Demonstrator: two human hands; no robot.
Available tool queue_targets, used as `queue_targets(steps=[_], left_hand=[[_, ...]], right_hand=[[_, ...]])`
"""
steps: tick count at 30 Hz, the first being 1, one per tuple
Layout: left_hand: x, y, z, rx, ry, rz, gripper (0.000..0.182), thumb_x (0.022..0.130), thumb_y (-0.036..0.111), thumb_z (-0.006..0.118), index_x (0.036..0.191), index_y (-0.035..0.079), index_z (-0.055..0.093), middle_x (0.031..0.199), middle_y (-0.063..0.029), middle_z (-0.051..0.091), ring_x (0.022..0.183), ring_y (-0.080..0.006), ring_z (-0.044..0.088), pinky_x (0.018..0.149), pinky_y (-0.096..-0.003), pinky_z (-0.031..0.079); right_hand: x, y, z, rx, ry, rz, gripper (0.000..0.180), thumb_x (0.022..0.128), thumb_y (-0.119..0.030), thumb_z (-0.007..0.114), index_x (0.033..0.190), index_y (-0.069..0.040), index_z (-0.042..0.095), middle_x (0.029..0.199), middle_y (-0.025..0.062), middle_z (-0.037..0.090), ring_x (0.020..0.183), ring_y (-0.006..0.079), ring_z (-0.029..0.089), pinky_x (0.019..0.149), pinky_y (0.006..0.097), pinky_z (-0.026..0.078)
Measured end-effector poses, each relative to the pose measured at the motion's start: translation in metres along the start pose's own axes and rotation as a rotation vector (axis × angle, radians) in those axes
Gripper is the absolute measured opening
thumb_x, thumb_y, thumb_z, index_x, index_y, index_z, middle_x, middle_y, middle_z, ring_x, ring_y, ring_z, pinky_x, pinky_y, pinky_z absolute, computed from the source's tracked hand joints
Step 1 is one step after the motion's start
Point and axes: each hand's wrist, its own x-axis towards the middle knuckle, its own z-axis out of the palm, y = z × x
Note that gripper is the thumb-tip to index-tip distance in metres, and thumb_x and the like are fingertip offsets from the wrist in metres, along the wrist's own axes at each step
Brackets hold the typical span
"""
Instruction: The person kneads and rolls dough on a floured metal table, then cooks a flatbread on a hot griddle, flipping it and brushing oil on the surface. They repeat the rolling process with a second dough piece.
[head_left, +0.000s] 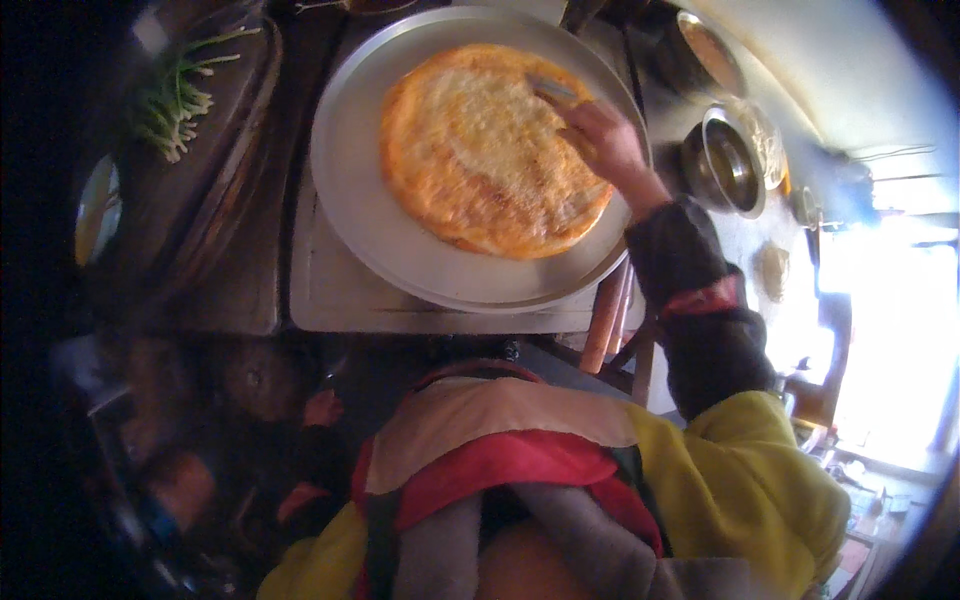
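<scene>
A large round flatbread (487, 150), golden with browned patches, lies in a wide shallow metal pan (450, 281). Over the bread's right side is my right hand (604, 142), its fingers closed around a small grey metal tool (553, 88), perhaps a blade or scraper; blur hides its exact kind. The tool's end is at the bread's upper right surface; whether it touches cannot be told. My left hand is out of view.
Green onions (176, 112) lie on a dark surface at the left. Metal bowls (724, 161) stand to the right. A wooden rod or handle (604, 322) juts out below the pan's right edge. The pan rests on a pale flat-topped surface (330, 300).
</scene>
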Motion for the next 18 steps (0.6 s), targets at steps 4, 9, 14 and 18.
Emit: queue_targets(steps=[4, 9, 14, 18], left_hand=[[0.007, -0.012, -0.019, 0.011, 0.038, -0.066, 0.027, 0.087, 0.030, 0.057, 0.104, 0.009, 0.058, 0.080, -0.0053, 0.064, 0.060, -0.0157, 0.060, 0.049, -0.0289, 0.046], [0.006, -0.041, -0.020, -0.005, 0.016, 0.096, 0.027, 0.087, 0.031, 0.053, 0.103, 0.009, 0.056, 0.079, -0.0057, 0.059, 0.060, -0.0179, 0.054, 0.050, -0.0319, 0.044], [0.019, -0.052, -0.028, -0.387, -0.270, -0.089, 0.028, 0.090, 0.033, 0.044, 0.093, 0.007, 0.055, 0.074, -0.0071, 0.054, 0.059, -0.0219, 0.049, 0.051, -0.0355, 0.042], [0.029, -0.053, -0.023, 0.220, -0.020, 0.230, 0.030, 0.090, 0.032, 0.048, 0.103, 0.007, 0.058, 0.082, -0.0091, 0.063, 0.063, -0.0203, 0.060, 0.054, -0.0317, 0.049]], right_hand=[[0.028, -0.004, 0.014, 0.009, -0.311, 0.092, 0.026, 0.079, -0.023, 0.060, 0.104, -0.014, 0.061, 0.101, 0.0089, 0.060, 0.091, 0.0303, 0.055, 0.077, 0.0387, 0.047], [-0.001, -0.032, -0.011, -0.014, -0.105, -0.052, 0.031, 0.078, -0.023, 0.061, 0.108, -0.013, 0.059, 0.090, 0.0094, 0.058, 0.085, 0.0278, 0.056, 0.072, 0.0378, 0.047], [-0.046, -0.076, -0.026, 0.065, -0.216, -0.122, 0.029, 0.073, -0.017, 0.067, 0.101, -0.009, 0.062, 0.086, 0.0079, 0.058, 0.079, 0.0255, 0.057, 0.069, 0.0359, 0.047], [-0.074, -0.089, -0.035, 0.338, 0.254, 0.380, 0.022, 0.075, -0.004, 0.064, 0.097, -0.005, 0.063, 0.087, 0.0077, 0.063, 0.077, 0.0215, 0.059, 0.070, 0.0315, 0.047]])
